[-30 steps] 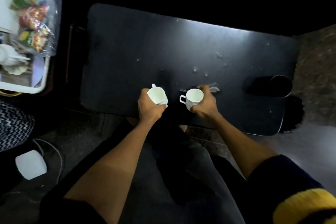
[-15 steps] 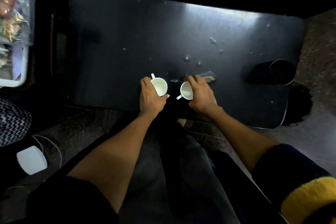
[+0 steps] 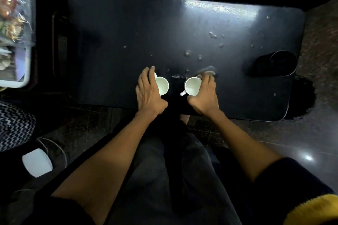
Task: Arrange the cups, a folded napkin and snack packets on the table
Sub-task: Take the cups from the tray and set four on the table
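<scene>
Two small white cups stand near the front edge of the black table (image 3: 118, 42). My left hand (image 3: 149, 93) wraps the left side of the left cup (image 3: 162, 86). My right hand (image 3: 205, 95) holds the right cup (image 3: 192, 86) from its right side; that cup's handle points toward me and to the left. Both cups are empty and sit about a hand's width apart. Snack packets in a clear bag (image 3: 12, 9) lie in a white tray (image 3: 27, 67) at the far left, off the table. No napkin is clearly visible.
A dark cylindrical container (image 3: 281, 64) stands at the table's right end. Pale crumbs or stains (image 3: 199, 56) dot the tabletop behind the cups. On the floor to the left are a white device with a cable (image 3: 36, 162) and a zigzag-patterned cloth (image 3: 14, 126).
The right cup has turned so its handle points toward me. The cups sit slightly farther apart, and both hands stay on them. The camera view shifted.
</scene>
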Demonstrator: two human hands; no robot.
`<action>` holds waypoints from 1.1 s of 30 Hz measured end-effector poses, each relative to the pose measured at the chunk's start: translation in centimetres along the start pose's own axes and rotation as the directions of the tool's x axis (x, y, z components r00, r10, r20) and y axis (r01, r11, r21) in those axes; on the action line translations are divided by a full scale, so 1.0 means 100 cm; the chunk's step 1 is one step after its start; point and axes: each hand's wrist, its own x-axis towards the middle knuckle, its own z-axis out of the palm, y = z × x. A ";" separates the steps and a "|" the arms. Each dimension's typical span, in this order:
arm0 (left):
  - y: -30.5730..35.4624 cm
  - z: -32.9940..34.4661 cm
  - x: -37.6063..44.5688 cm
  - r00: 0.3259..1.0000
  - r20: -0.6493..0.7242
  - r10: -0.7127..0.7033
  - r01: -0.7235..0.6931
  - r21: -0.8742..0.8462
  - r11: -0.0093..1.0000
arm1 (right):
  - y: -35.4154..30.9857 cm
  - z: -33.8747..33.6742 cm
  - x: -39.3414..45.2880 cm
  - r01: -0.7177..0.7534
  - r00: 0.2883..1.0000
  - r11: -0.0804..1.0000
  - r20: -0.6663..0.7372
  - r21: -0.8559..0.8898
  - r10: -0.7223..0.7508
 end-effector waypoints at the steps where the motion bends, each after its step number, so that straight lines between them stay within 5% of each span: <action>1: -0.003 -0.005 0.000 0.998 0.015 0.061 -0.061 0.023 0.998 | -0.003 0.003 -0.004 -0.046 0.998 0.997 -0.038 0.055 0.048; 10: -0.019 -0.027 0.024 0.939 0.249 0.239 -0.273 0.113 0.955 | -0.022 0.026 -0.004 -0.181 0.975 0.975 -0.108 0.129 0.195; 14: -0.015 -0.025 0.027 0.979 0.164 0.121 -0.151 0.181 0.972 | -0.021 0.016 0.005 -0.076 0.997 0.994 -0.021 0.084 0.078; 19: -0.003 -0.022 0.027 0.980 0.157 -0.125 0.126 0.005 0.992 | -0.020 0.010 0.004 -0.024 0.999 0.999 0.028 0.031 0.023; 24: -0.002 -0.030 0.029 0.957 0.281 -0.066 0.065 0.011 0.998 | -0.021 0.015 -0.002 -0.073 0.996 0.996 -0.039 0.053 0.075; 33: -0.009 -0.039 0.030 0.959 0.284 0.000 0.033 -0.112 0.993 | -0.034 0.023 0.003 -0.082 0.993 0.991 -0.081 0.103 0.091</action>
